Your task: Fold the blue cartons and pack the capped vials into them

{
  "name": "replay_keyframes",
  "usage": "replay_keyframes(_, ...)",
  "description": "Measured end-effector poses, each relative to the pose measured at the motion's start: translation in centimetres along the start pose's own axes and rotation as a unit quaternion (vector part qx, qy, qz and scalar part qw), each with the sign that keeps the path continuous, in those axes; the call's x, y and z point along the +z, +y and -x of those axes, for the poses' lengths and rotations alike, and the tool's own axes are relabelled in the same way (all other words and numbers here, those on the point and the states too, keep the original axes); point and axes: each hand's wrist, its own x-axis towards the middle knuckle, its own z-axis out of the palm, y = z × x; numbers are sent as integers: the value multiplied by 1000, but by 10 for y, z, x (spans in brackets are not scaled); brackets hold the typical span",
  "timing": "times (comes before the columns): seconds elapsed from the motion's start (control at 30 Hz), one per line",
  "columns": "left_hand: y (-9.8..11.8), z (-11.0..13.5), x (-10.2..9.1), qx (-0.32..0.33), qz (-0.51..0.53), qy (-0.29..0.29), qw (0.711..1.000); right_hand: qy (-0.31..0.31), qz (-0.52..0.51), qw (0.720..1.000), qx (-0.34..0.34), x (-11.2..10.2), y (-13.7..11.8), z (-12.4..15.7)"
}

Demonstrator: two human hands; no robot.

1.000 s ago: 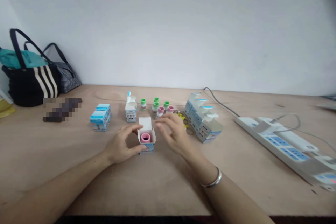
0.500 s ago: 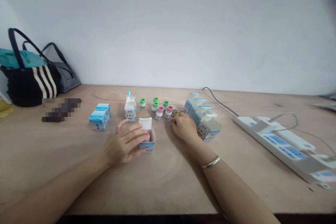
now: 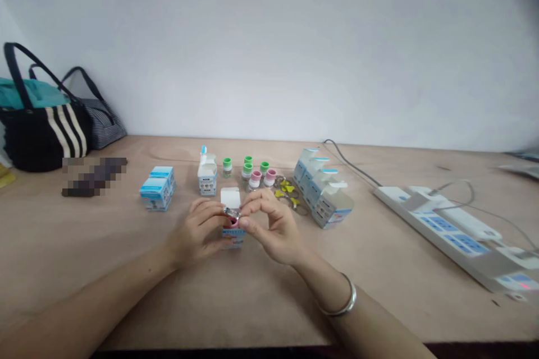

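My left hand is closed round the left side of a small open carton, its white flap standing up at the back. A pink-capped jar sits inside the carton. Just over the carton mouth, my right hand pinches a silver metal hose clamp between thumb and fingers. The left fingertips also reach this clamp; whether they grip it I cannot tell. Several jars with green caps and two with pink caps stand behind. Beside them lie more clamps with yellow thumb keys.
Several open cartons stand in a row on the right, another behind the left hand. Closed blue-white cartons are at left. Power strips with cables lie far right. Bags rest against the wall.
My right hand has moved left from the clamp pile to the carton, bringing a metal clamp. The yellow-keyed clamps are now uncovered. My left hand stays at the carton.
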Motion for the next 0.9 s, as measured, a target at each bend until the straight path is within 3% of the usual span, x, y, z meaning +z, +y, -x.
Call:
replay_keyframes(0.33, 2, -2, -2, -25, 8, -5, 1000, 62, 3, 990, 125, 10, 11, 2)
replay_keyframes(0.6, 3, -1, -1, -23, 11, -11, 1000, 70, 54, 991, 105, 6, 5, 2)
replay_keyframes(0.9, 2, -1, 0, -15, 7, -1, 1000, 63, 133, 984, 98, 7, 15, 2)
